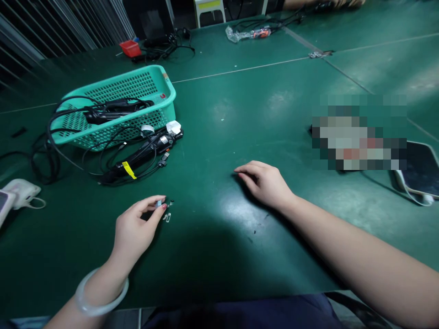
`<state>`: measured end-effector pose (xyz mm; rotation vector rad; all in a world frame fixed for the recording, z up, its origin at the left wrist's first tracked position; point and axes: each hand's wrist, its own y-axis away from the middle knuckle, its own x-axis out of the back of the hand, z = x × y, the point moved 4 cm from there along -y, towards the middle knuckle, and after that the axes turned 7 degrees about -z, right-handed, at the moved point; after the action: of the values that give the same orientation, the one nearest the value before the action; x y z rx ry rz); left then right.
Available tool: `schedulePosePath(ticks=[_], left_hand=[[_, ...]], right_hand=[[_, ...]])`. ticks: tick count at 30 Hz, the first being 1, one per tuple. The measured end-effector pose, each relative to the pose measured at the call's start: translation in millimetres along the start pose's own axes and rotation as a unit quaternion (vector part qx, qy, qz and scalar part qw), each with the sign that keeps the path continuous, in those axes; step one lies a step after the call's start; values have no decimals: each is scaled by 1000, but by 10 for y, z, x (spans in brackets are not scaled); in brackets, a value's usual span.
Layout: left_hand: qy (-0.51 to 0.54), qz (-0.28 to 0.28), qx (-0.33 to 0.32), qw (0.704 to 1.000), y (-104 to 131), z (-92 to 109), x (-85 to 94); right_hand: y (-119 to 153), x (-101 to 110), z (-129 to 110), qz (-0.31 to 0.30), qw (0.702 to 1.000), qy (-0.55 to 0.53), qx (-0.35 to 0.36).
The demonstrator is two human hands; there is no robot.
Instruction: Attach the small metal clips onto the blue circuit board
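My left hand [139, 226] rests low over the green table, left of the middle. Its thumb and forefinger pinch a small light-blue piece [158, 204], partly hidden by the fingers. Just beyond the fingertips lie a small clear rectangular frame [168, 217] and a few tiny clear and dark bits [171, 203]. Further right, my right hand [263, 183] lies on the table with its fingers curled. Thumb and forefinger tips come close together there; anything between them is too small to make out.
A turquoise basket [168, 107] holds black corded devices. Against its front leans a black corded tool [144, 153] with a yellow tag. White devices [24, 192] lie at far left, a phone [420, 167] and a blurred-out object at right. A red tray [130, 48] sits behind.
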<state>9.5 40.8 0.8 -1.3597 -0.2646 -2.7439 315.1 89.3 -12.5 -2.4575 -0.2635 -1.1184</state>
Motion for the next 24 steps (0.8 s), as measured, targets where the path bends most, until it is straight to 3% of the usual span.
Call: schedulePosePath(ticks=[5,10,12,15,17,19,24], left_hand=[[79,-44,-43,995,-68,85,-300],[187,-74,-117,972,-217,671,-778],[296,-115,-128,940,-290,952,-995],[483,-160,-94,856,-370,1242,-1210],[567,-171,-58,804,-386,1313,-1242],[613,-163,-23,773,-374,1290,-1196],[636,-146,50,756,-287,1067,-1060]], right_hand=[[4,-14,-13,-16,1000,-2,4],[4,-56,-30,-67,998,-7,-5],[12,-85,-46,-101,995,-6,-2],[34,-116,-73,-131,991,-1,1],[46,-132,-88,-132,991,6,-2],[48,-154,-104,-127,992,23,-5],[6,-233,-140,-136,989,58,-9]])
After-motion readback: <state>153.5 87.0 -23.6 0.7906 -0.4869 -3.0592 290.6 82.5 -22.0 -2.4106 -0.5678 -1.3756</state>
